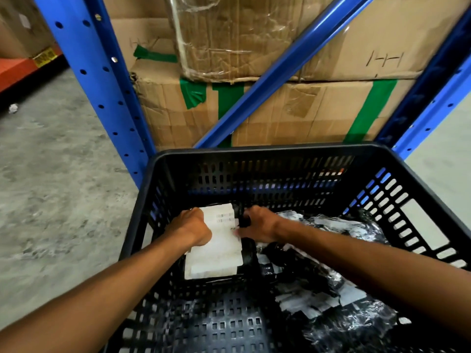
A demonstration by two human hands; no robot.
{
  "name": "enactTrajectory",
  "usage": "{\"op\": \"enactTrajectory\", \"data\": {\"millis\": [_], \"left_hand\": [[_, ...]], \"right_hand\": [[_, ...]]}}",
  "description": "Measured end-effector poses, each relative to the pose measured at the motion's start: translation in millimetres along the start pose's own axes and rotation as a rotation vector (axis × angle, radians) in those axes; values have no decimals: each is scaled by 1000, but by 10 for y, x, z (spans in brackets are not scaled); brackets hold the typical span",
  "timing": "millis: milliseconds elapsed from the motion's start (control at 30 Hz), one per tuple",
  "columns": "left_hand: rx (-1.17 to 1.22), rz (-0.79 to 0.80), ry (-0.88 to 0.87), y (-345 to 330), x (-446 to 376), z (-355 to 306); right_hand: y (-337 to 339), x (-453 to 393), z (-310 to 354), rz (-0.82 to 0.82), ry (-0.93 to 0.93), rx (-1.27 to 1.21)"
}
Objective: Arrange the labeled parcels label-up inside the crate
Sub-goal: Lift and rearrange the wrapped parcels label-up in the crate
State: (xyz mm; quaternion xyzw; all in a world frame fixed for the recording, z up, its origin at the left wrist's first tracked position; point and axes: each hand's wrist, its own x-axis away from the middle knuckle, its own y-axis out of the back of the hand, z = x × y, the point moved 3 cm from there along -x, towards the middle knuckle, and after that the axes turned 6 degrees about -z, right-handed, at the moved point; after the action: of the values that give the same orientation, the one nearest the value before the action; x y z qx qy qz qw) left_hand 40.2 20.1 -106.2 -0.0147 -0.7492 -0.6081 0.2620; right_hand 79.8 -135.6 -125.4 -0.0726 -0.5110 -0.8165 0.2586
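A black plastic crate [280, 151] with slotted walls was seen from above, standing on a concrete floor [63, 174] before a blue rack [96, 80] loaded with taped cardboard boxes [293, 110]. Both bare arms were stretched down into the crate.

A black parcel [248, 256] lay against the crate's left wall, its large white label [216, 250] turned upward. The left hand [191, 228] was clenched on the label's left edge, and the right hand [257, 225] was closed on the parcel's far right corner. The parcel was thus gripped from both sides, with the label between the two grips.

To finish this step well, in judgement, the parcel should be pressed flat and squared to the left wall, label kept uppermost and unfolded, before either grip is released.

To the right of the right grip, a loose heap of other parcels [331, 289] in shiny black wrap was piled against the right wall, with white labels at mixed angles; which faced up fully could not be told through the blur. Nearer than both grips, bare perforated crate floor [224, 327] was left open, offering room for the next parcels. Beyond the grips, only a narrow strip remained before the far wall.
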Motion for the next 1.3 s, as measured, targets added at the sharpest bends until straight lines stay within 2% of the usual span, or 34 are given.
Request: {"op": "enactTrajectory", "data": {"millis": [67,100,167,267,367,533,600,733,833,933,1067,1200,1300], "left_hand": [[-72,-71,-108,29,41,-101],[-30,-82,-185,23,77,-194],[181,-1,-308,-12,187,-419],[449,164,-409,-86,382,-764],[580,323,-469,-183,543,-1070],[583,450,-507,-354,766,-1275],[598,471,-475,-403,789,-1259],[590,440,-451,-360,771,-1138],[594,419,-434,-255,799,-1067],[667,429,-388,-106,868,-1012],[829,420,-317,-55,886,-937],[1042,475,-116,113,690,-773],[988,388,-93,168,506,-559]], "right_hand": [[368,66,-25,-30,43,217],[580,116,-109,-61,22,304],[925,263,-373,-80,-56,442],[1073,508,-834,77,-162,622],[1017,577,-1027,82,-187,632],[883,599,-977,65,-267,655],[890,608,-925,71,-252,582],[1089,597,-802,-29,-228,364],[1189,565,-746,-41,-349,-6],[1213,509,-695,-55,-390,-268],[1172,513,-530,-2,-321,-599],[1002,566,-333,130,-244,-948],[917,518,-272,183,-200,-968]]}}
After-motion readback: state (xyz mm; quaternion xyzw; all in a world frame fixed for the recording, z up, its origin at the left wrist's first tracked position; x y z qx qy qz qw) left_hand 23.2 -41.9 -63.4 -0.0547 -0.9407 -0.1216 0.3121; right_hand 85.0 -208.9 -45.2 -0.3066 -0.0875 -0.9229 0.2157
